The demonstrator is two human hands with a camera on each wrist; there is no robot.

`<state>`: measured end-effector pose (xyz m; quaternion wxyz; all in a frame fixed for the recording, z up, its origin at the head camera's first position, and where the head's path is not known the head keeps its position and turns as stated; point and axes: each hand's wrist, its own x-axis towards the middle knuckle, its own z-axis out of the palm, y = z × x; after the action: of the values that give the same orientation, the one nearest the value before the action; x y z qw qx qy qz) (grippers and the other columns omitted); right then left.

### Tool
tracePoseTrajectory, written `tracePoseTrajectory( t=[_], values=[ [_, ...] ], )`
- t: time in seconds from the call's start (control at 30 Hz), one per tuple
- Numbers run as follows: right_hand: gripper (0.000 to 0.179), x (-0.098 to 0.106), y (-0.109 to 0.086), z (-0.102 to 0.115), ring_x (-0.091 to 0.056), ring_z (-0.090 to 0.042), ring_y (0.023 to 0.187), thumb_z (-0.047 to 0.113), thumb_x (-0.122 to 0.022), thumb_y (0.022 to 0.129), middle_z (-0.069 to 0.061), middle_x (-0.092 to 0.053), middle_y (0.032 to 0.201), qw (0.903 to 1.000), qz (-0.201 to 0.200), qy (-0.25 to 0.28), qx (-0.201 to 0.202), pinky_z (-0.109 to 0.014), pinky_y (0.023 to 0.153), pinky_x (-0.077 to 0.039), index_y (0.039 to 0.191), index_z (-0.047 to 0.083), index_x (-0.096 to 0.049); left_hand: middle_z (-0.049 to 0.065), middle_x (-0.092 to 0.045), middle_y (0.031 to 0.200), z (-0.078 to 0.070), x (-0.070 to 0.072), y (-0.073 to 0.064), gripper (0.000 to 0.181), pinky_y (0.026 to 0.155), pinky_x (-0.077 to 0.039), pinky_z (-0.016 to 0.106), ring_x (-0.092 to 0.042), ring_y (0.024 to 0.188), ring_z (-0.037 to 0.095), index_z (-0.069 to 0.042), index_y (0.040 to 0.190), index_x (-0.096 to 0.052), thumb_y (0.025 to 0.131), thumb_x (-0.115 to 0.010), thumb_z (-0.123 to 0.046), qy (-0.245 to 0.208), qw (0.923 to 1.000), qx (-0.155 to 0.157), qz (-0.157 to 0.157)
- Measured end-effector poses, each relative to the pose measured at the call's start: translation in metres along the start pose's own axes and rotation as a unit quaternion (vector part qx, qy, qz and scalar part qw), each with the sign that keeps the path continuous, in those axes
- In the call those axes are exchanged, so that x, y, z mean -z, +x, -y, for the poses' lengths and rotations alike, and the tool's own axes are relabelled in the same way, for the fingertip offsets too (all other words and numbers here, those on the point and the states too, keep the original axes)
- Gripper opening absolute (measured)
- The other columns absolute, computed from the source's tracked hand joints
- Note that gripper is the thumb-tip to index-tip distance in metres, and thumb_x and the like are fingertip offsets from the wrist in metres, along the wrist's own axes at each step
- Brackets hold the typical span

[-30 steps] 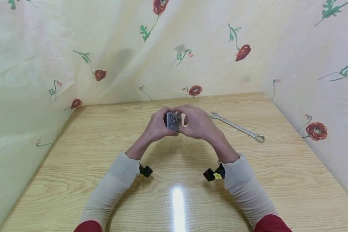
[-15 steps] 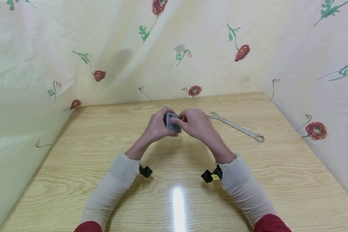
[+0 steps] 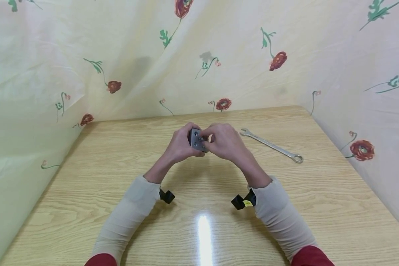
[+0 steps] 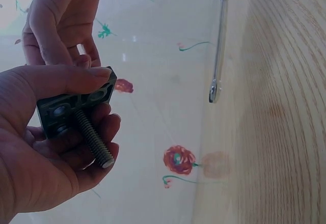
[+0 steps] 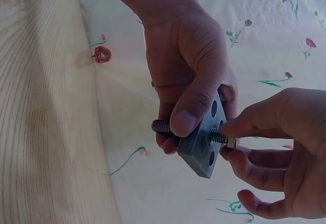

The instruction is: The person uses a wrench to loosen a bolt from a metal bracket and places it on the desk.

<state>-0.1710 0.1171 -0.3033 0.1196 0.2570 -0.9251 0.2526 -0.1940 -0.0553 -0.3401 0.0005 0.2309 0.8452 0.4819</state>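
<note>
My left hand (image 3: 178,146) grips a small grey metal block (image 5: 199,158) with several round holes, holding it tilted above the table. A threaded bolt (image 4: 94,140) passes through the block; a long stretch of its thread sticks out on the far side, below the left thumb in the left wrist view. On the near face, my right hand (image 3: 227,142) pinches the bolt by its head (image 5: 233,142) between thumb and fingers. Some thread shows between head and block in the right wrist view. The pinching fingertips partly cover the head.
A combination wrench (image 3: 272,145) lies on the wooden table (image 3: 119,199), to the right of my hands. Floral cloth (image 3: 129,48) hangs behind the table and along both sides. Small black devices (image 3: 167,196) are strapped to both wrists.
The right hand's fingers have shifted round the bolt head: the thumb swept across the block's face, then drew back into a pinch. The left hand and block stay nearly still.
</note>
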Motion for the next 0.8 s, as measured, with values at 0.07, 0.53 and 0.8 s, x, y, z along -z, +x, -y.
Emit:
tracePoseTrajectory(
  t=[0.07,0.53,0.8],
  values=[
    [0.021,-0.0007,-0.0002,0.0001,-0.061,-0.016,0.066,0.003,-0.067,0.077,-0.005,-0.074,0.095,0.9999,-0.005,0.006,0.013,-0.028,0.061,-0.048,0.093,0.013,-0.078,0.015,-0.061,0.112,0.0002,-0.0003,0.0001,0.064,0.08,-0.053,0.036,-0.06,0.095,0.027,-0.007,0.118,-0.054,0.063,-0.086,-0.003,0.001,1.0,-0.002,-0.002],
    [0.04,0.0044,-0.0016,-0.0054,-0.065,-0.023,0.081,0.017,-0.073,0.083,-0.007,-0.068,0.11,0.9986,0.026,0.007,0.045,-0.033,0.07,-0.051,0.122,0.012,-0.065,0.016,-0.061,0.115,0.0019,-0.0003,0.0,0.067,0.082,-0.053,0.038,-0.061,0.098,0.028,-0.006,0.121,-0.053,0.063,-0.086,-0.003,0.001,1.0,0.006,-0.001],
    [0.039,0.0047,0.0007,-0.0051,-0.064,-0.02,0.073,0.047,-0.058,0.093,-0.006,-0.071,0.094,0.9957,0.044,0.004,-0.082,-0.03,0.06,-0.047,0.11,0.012,-0.068,0.016,-0.06,0.113,0.0017,-0.0013,0.0007,0.068,0.076,-0.053,0.034,-0.059,0.095,0.027,-0.008,0.121,-0.053,0.062,-0.086,-0.004,0.007,0.9999,0.011,0.001]
  ],
)
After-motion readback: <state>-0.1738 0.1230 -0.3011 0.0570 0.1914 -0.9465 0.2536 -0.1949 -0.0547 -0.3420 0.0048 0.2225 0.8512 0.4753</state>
